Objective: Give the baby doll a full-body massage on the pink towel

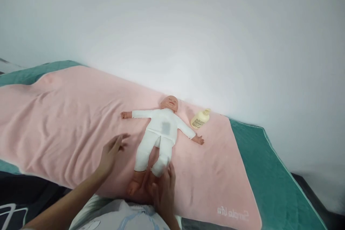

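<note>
A baby doll [163,124] in a white long-sleeved top and white trousers lies on its back on a pink blanket [210,179]. Its arms are spread and its bare feet point toward me. My left hand [111,151] hovers left of the doll's legs, fingers apart, with nothing in it. Close against the doll's lower leg on the right is my right hand [165,188], its thumb and fingers apart; whether it touches the foot I cannot tell. A dark grey patch marks the front of the doll's top. Near the doll's outstretched arm, a pale yellow bottle [199,119] lies tilted.
Green quilted cloth [258,154] shows under the blanket at both ends. A white wall [172,36] rises right behind the doll's head. The blanket is wrinkled at left. My clothed lap [126,219] is at the near edge.
</note>
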